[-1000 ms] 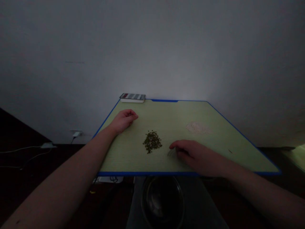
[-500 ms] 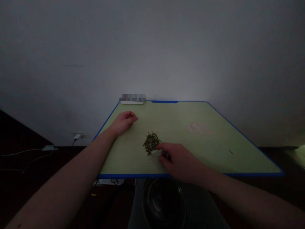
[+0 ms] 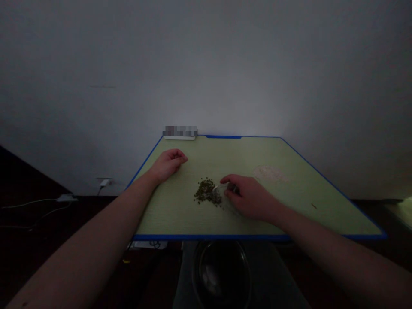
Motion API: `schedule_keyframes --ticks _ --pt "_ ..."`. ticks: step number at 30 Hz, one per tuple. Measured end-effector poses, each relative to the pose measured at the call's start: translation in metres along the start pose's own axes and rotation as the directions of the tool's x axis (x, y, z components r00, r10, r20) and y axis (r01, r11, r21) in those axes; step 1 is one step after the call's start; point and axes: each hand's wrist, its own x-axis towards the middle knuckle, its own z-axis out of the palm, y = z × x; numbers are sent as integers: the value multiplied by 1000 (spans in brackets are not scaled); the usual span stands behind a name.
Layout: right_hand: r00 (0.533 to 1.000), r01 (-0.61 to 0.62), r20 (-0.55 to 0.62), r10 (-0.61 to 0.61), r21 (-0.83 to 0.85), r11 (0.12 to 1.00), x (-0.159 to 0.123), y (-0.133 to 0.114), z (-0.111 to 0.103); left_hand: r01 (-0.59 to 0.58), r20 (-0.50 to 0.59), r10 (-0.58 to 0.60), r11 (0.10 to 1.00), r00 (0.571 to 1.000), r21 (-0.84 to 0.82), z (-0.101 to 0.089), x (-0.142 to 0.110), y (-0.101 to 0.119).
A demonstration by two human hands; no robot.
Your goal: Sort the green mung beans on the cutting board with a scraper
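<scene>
Your right hand [image 3: 251, 197] grips a clear, curved tool [image 3: 221, 186]; guide its edge low through the grains [image 3: 203, 191] left of its fingertips. Your left hand [image 3: 168, 165] is loosely closed, apparently empty.

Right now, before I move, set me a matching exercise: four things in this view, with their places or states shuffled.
Things:
1. left hand
2. right hand
3. pale heap
4. dark greenish pile

Places or states:
A. between the two hands in the picture
B. holding a clear object
C. loosely curled, near the left edge of the table
D. on the table, beyond the right hand

Pairs: 1-C, 2-B, 3-D, 4-A
</scene>
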Motion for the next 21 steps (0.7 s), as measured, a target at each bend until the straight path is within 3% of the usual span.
schedule_keyframes --ticks 8,21 --pt "996 -86 -26 85 -44 995 -8 31 -27 0 1 0 1000 1000 -9 -1 1 -3" --pt "988 13 151 -18 29 999 -17 27 -18 3 -10 -4 1000 1000 -9 -1 1 -4"
